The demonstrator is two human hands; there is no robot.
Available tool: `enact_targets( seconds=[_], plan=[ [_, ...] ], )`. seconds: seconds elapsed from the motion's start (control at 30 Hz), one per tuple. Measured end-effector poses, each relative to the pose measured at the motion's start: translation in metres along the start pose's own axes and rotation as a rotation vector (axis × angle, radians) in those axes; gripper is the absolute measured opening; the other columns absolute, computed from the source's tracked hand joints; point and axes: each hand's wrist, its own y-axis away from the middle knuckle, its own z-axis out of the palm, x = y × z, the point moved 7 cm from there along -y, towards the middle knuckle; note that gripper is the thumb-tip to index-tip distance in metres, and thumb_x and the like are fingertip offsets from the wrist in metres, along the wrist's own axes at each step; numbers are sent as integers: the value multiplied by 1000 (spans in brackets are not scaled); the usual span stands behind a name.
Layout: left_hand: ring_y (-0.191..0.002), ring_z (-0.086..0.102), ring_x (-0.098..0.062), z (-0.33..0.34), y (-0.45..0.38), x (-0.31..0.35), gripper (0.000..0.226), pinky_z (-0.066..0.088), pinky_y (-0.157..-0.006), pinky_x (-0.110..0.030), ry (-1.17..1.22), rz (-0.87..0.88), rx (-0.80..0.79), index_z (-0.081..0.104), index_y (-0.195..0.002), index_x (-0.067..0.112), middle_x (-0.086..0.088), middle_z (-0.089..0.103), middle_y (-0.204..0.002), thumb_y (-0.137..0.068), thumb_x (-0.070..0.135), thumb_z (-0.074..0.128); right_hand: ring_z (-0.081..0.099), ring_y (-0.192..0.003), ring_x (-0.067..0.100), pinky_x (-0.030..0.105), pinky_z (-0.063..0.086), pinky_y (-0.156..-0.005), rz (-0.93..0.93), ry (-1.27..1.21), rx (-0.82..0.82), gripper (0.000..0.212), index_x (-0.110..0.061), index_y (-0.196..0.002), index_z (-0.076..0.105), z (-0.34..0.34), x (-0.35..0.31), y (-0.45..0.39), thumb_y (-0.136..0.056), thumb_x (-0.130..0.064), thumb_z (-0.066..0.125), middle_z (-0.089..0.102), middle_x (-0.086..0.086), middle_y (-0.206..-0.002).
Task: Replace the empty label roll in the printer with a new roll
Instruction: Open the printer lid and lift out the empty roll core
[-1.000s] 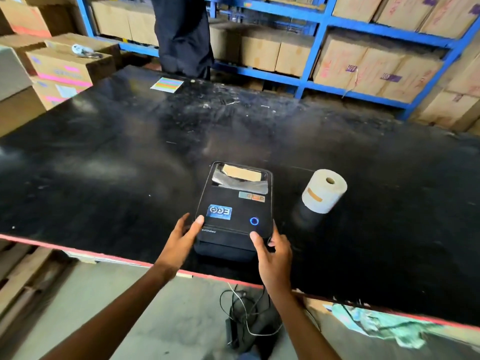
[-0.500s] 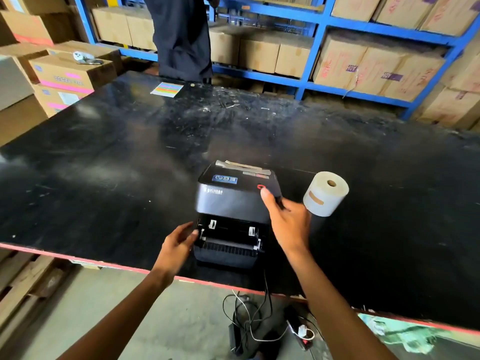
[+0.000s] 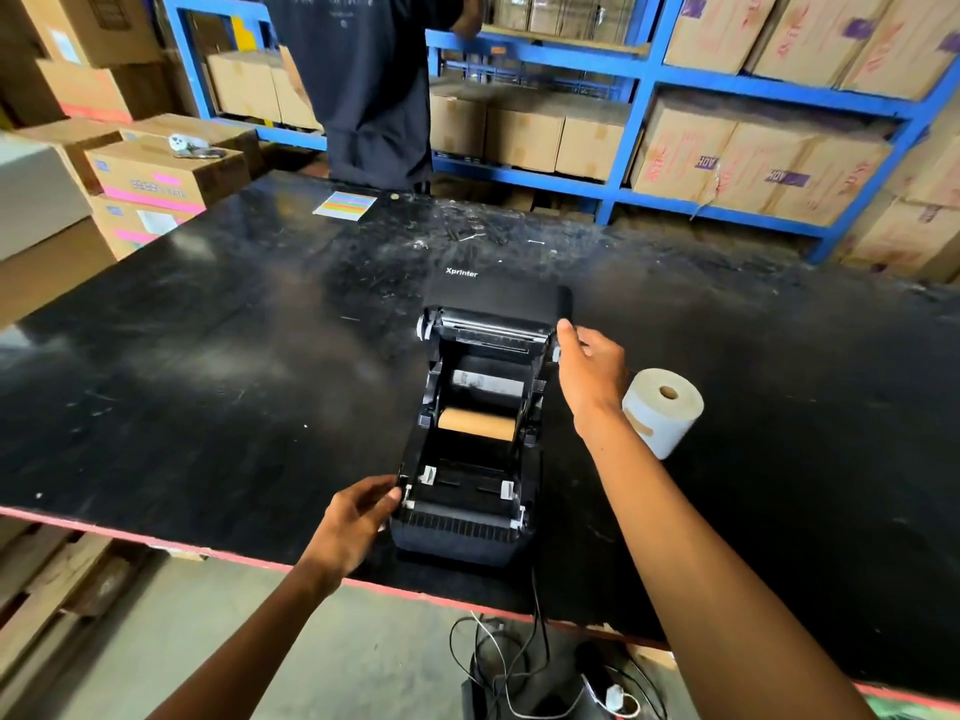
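Observation:
The black label printer (image 3: 462,532) sits near the front edge of the black table (image 3: 208,387). Its lid (image 3: 493,296) stands swung fully up and back. Inside lies a bare brown cardboard core (image 3: 477,424) on the holder. My right hand (image 3: 589,371) rests on the lid's right edge, fingers curled against it. My left hand (image 3: 358,517) presses against the printer's front left corner. A full white label roll (image 3: 662,410) lies on the table just right of the printer, behind my right wrist.
A person in a dark shirt (image 3: 358,85) stands at the table's far side by blue shelves (image 3: 634,80) stacked with cartons. A coloured card (image 3: 344,204) lies at the far edge. Cartons (image 3: 161,174) stand at the left. Cables (image 3: 519,662) hang below the front edge.
The printer lid has gone from closed to fully raised. My right hand rode up with the lid's right edge. My left hand stayed at the front left corner.

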Motion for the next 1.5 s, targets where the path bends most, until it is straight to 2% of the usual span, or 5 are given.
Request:
enact_targets(
  seconds=[0.3, 0.6, 0.9, 1.27, 1.5],
  plan=[
    [-99, 65, -23, -3, -7, 12, 27, 53, -79, -25, -72, 16, -54, 62, -118, 1, -9, 70, -103, -91, 4, 59, 39, -135, 15, 20, 29, -99, 64, -149, -326, 53, -13, -144, 34, 22, 7, -14, -96, -28, 49, 36, 5, -152],
    [-97, 67, -20, -6, -48, 67, 35, 51, -90, -30, -449, 236, 32, 67, -115, 5, -13, 71, -108, -83, 17, 73, 61, -97, 18, 17, 46, -78, -113, 14, -153, 31, -8, -120, 59, 7, 41, -11, -92, -22, 56, 66, 11, -110],
    [-112, 53, -36, 33, -82, 95, 26, 45, -97, -42, -724, 376, 169, 74, -106, 8, -18, 63, -121, -86, 25, 68, 53, -99, 24, 33, 42, -85, -346, 743, -505, 32, -7, -100, 66, 53, 98, 30, -89, -36, 56, 58, 9, -102],
    [-54, 59, 5, 39, -43, 151, 19, 48, -53, -12, -146, 465, 188, 73, -76, 16, 6, 70, -63, -90, 25, 64, 62, -99, 18, 29, 51, -87, -223, 66, -223, 25, -3, -111, 67, 12, 57, 15, -87, -11, 63, 63, 4, -106],
    [-67, 58, -6, 94, -35, 145, 4, 49, -65, -16, -29, 387, -60, 73, -87, 23, 2, 65, -72, -85, 24, 70, 66, -83, 25, 24, 59, -67, 32, -289, -111, 25, 4, -114, 60, -41, 82, 22, -90, -2, 57, 67, 17, -98]
  ],
)
